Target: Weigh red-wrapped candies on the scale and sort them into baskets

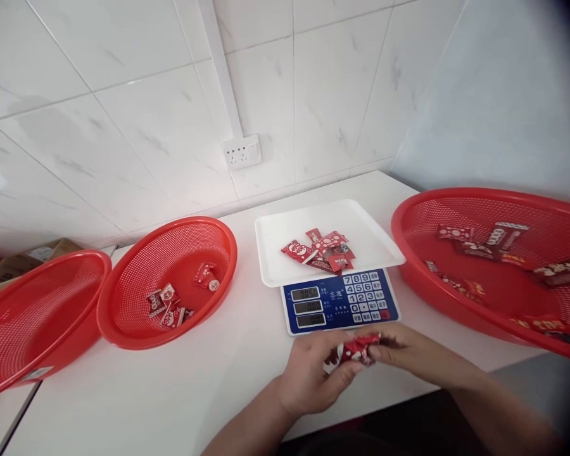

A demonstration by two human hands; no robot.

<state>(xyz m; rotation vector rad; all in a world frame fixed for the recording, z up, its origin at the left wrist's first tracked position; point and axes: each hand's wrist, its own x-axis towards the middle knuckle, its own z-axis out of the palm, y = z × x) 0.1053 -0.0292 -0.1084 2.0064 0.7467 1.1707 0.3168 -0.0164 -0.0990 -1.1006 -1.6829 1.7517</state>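
My left hand (319,373) and my right hand (403,351) meet in front of the scale, over the table's front part. Between them are red-and-white wrapped candies (358,350), with the fingers of both hands closed round them; how many there are I cannot tell. Just beyond my hands stands a digital scale (342,303) with a blue keypad panel and a display that seems to read 0.050. On its white tray (275,231) lies a small heap of red candy packets (323,248).
At the right stands a large red basket (437,310) with several wrapped snacks inside. Left of the scale, another red basket (123,285) holds several small packets. A third red basket (71,323) is at the far left. Behind, a wall socket (242,152) sits on the tiles.
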